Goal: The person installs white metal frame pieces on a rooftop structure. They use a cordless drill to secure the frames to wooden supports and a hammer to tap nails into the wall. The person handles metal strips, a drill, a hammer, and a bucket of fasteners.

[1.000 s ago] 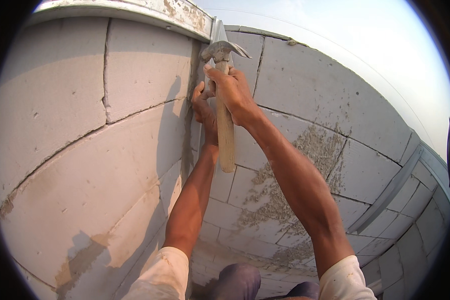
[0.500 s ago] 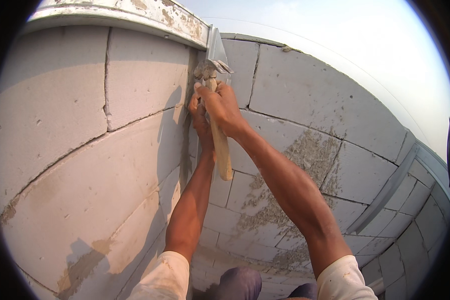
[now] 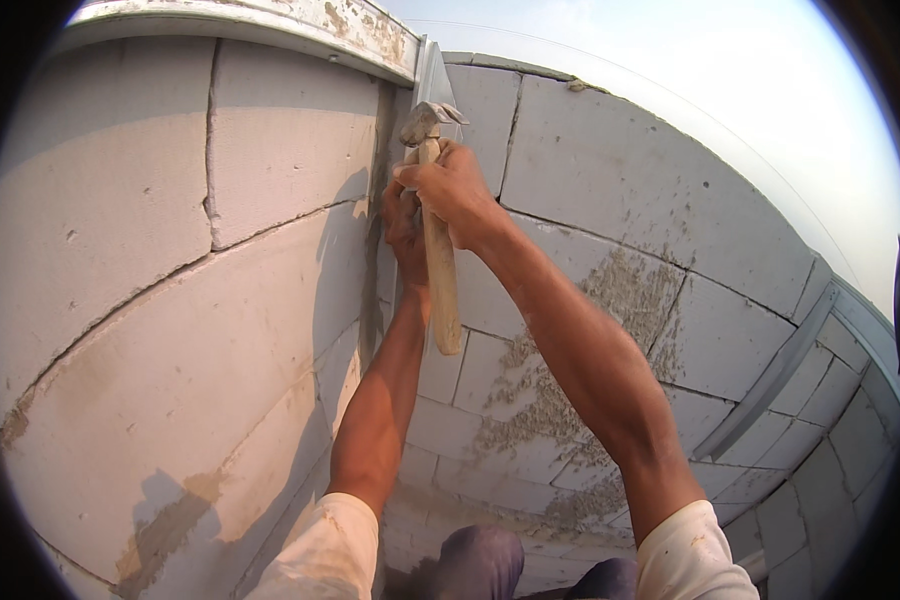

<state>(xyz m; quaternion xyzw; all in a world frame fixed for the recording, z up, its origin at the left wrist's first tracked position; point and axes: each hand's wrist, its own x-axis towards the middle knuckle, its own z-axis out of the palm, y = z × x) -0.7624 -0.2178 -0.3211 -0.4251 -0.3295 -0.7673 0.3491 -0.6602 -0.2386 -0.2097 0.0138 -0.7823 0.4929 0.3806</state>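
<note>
A claw hammer (image 3: 440, 290) with a wooden handle hangs before the wall corner, its worn metal head up and handle end down. My right hand (image 3: 457, 198) is closed around the handle just under the head. Close behind it, my left hand (image 3: 402, 222) is raised against the corner, its fingers drawn together. The hammer and right hand partly cover those fingers, so what they hold, if anything, is hidden. A grey metal channel (image 3: 432, 80) stands upright in the corner, right behind the hammer head.
Pale block walls meet at the corner: the left wall (image 3: 170, 330) and the right wall (image 3: 650, 150), smeared with rough mortar. A whitish beam (image 3: 260, 25) tops the left wall. Another metal strip (image 3: 770, 385) runs along the far right. My knees (image 3: 480, 560) show below.
The hammer head has risen slightly and turned, showing more clearly above my right hand. Both hands stay at the corner. The whole view has shifted a little.
</note>
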